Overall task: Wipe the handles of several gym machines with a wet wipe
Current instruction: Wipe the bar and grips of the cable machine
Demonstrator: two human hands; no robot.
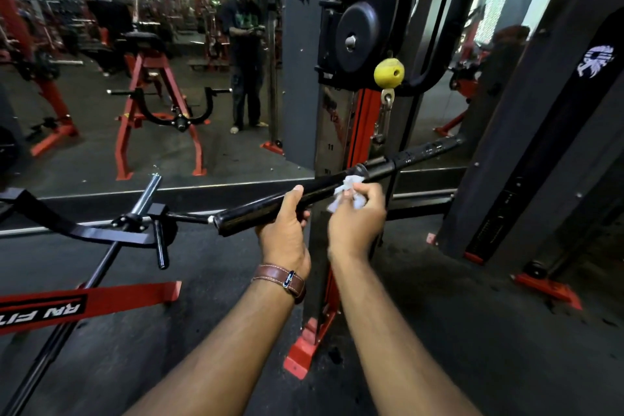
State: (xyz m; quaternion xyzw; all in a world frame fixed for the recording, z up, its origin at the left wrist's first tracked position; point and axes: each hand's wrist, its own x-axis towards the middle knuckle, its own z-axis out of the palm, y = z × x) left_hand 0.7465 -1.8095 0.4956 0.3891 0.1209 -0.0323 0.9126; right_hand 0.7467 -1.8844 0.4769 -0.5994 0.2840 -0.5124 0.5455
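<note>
A long black cable bar handle (250,213) runs slantwise from lower left to upper right, hanging by a chain from a yellow ball stopper (388,73). My left hand (285,233), a brown leather watch strap on its wrist, grips the bar near its left end from below. Just to the right, my right hand (358,219) pinches a crumpled white wet wipe (347,191) and holds it against the bar's middle collar.
The grey cable column with black weight plates (358,37) stands straight ahead, a mirror behind it reflecting a standing person and red machines. A black and chrome plate-loaded bar (135,216) lies to the left. A dark upright (540,132) rises at right. Red floor brackets sit below.
</note>
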